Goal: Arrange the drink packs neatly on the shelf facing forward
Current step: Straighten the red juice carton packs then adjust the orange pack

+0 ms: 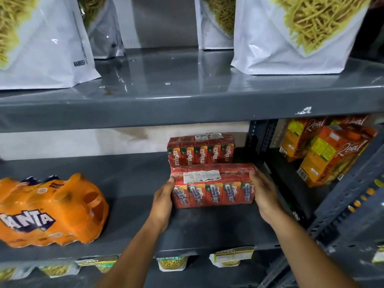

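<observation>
A red shrink-wrapped pack of small drink cartons [214, 187] stands on the grey middle shelf [128, 204], its printed fronts toward me and a white label on top. My left hand [163, 201] presses its left end and my right hand [262, 191] its right end, so both hold it. Directly behind it, near the shelf's back right, stands a second red pack [200, 149] of the same cartons, facing forward. An orange Fanta multipack [52, 210] lies at the shelf's left front.
Orange Real juice cartons [324, 150] lean in the neighbouring bay on the right, past a grey perforated upright [256, 134]. White snack bags [291, 36] stand on the shelf above. More snack packs [172, 263] show below the shelf's front edge.
</observation>
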Demonstrator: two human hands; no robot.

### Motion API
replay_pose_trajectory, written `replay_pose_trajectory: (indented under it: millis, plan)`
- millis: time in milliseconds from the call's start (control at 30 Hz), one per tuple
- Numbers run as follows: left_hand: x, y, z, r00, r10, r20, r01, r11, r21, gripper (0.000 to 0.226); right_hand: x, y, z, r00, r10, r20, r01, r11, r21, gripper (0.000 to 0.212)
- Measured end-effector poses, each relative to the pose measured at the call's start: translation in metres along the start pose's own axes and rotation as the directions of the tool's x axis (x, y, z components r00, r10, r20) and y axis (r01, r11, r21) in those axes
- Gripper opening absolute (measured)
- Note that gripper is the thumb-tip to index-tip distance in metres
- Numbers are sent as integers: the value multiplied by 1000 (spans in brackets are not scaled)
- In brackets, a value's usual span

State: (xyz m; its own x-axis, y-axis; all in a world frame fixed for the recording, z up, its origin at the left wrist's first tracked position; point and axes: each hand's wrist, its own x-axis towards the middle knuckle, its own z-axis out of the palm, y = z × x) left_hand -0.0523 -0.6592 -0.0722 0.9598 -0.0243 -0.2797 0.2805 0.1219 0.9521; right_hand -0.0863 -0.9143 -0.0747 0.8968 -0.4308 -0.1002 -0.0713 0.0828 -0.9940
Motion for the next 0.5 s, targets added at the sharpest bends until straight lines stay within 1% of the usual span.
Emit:
replay_pose_trajectory:
  millis: [67, 167, 200, 267, 300, 400, 500]
  plan:
    - [-10, -3, -2, 1000, -6, 15, 6, 1000, 6, 42, -11, 6, -6, 1000, -21, -11, 21, 1000, 6, 45]
    - [-28, -13, -9, 999, -2, 52, 1, 1000, 22, 39, -29, 14, -17, 1000, -2, -10, 2, 1000, 8, 70]
    - [-34, -18, -12, 997, 9, 75, -11, 1000, 27, 38, -33, 17, -20, 1000, -1, -12, 1, 1000, 23, 68]
    - [-44, -23, -15, 996, 28, 89, -31, 999, 29, 37, -37, 22, -23, 999, -18, -39, 20, 999, 45, 45]
    - [-48, -25, -16, 996, 37, 77, -39, 999, 31, 36, -39, 24, -24, 999, -11, -52, 13, 999, 51, 39]
    - [-52, -25, -14, 997, 55, 60, -58, 997, 50, 37, -42, 25, -22, 997, 11, -71, -9, 999, 39, 40]
    - [-52, -25, -14, 998, 42, 46, -45, 997, 58, 38, -44, 22, -19, 998, 19, -63, -16, 999, 48, 43]
